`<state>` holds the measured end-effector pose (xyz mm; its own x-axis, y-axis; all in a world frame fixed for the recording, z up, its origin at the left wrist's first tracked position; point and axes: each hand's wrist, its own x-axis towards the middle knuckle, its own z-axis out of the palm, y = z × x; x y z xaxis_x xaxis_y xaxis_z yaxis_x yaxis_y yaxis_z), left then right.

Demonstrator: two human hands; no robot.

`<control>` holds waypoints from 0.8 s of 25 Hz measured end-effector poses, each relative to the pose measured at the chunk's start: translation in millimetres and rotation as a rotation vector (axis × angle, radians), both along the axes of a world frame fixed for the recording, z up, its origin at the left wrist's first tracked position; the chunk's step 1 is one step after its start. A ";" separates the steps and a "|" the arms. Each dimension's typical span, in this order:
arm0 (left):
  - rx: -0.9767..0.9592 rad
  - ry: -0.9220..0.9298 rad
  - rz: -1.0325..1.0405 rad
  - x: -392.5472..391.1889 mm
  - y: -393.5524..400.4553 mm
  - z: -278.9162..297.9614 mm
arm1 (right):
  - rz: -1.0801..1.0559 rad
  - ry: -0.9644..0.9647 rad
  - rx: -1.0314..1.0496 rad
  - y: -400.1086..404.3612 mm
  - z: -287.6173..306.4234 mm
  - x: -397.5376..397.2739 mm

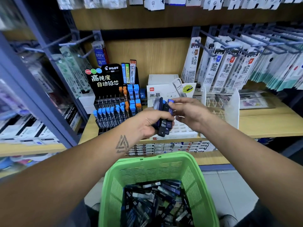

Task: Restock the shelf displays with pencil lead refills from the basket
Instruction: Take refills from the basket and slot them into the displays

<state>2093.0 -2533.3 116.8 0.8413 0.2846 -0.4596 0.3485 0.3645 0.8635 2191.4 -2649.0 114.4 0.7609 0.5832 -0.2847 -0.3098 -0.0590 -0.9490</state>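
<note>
- The left hand [150, 122] is curled round a fanned bundle of dark blue lead refill cases [164, 117]; it grasps them near their lower ends, thumb across the front, and one case face reads "HB 0.5".
- The right hand [188, 112] pinches the top of one blue case [170, 102] in that bundle between thumb and fingertips; its other fingers are loosely bent.
- The held cases stand roughly upright with their long axes running from the palm up toward the shelf, the tops spreading apart a little to the left; the bundle is held in the air in front of the white Deli display box [165, 93], above the shelf edge.
- Just left of the hands stands the black Pilot display rack [113, 99]; its slots hold upright lead cases with blue caps [106, 112] in the front row, and blue and orange caps behind — some slots in the middle tier show no case.
- To the right of the hands a clear acrylic divider stand [229, 102] sits on the wooden shelf [265, 122]; what it holds cannot be made out.
- Below the arms is the green plastic basket [147, 174] — its bottom is covered by a loose heap of dark refill cases [157, 203] lying flat and pointing every which way.
</note>
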 end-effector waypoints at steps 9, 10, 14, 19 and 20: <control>-0.098 0.075 0.187 -18.1 30.6 1.6 | -0.241 -0.401 -0.021 36.8 10.6 29.3; -0.104 0.078 0.192 -21.0 33.0 1.9 | -0.180 -0.597 -0.084 42.6 7.3 29.8; -0.069 0.071 0.210 -28.6 41.8 5.6 | -0.015 -1.063 -0.298 66.7 -18.9 23.9; -0.060 0.071 0.203 -35.6 45.1 5.0 | 0.007 -1.207 -0.409 76.2 -37.6 26.6; -0.057 0.070 0.204 -35.5 45.1 4.8 | 0.015 -1.199 -0.412 77.3 -40.1 27.6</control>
